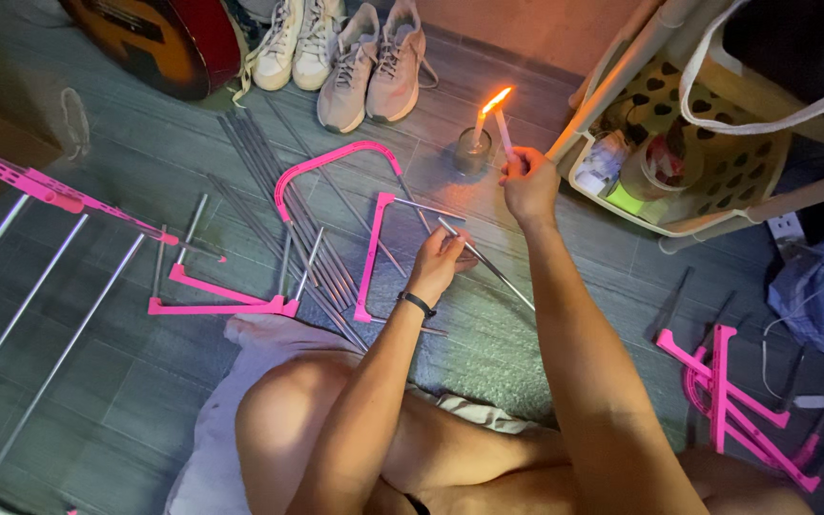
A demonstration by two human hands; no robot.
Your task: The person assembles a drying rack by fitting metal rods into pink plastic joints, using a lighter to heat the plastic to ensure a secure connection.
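Observation:
My right hand [529, 181] holds a thin white candle [504, 132] upright, its tip touching the flame [495, 99] of a second candle that stands in a small glass holder [472, 151] on the floor. My left hand [439, 262], with a dark band at the wrist, grips a thin grey metal rod [493, 270] that slants down to the right over the floor. A pink plastic L-shaped bracket [371, 257] lies just left of that hand.
Several metal rods [283, 205] and pink frame pieces [221, 296] lie on the grey floor. A pink-and-metal rack [40, 191] is at left, more pink parts [731, 405] at right. Sneakers [374, 62], a guitar [159, 38] and a cream basket [708, 143] line the back.

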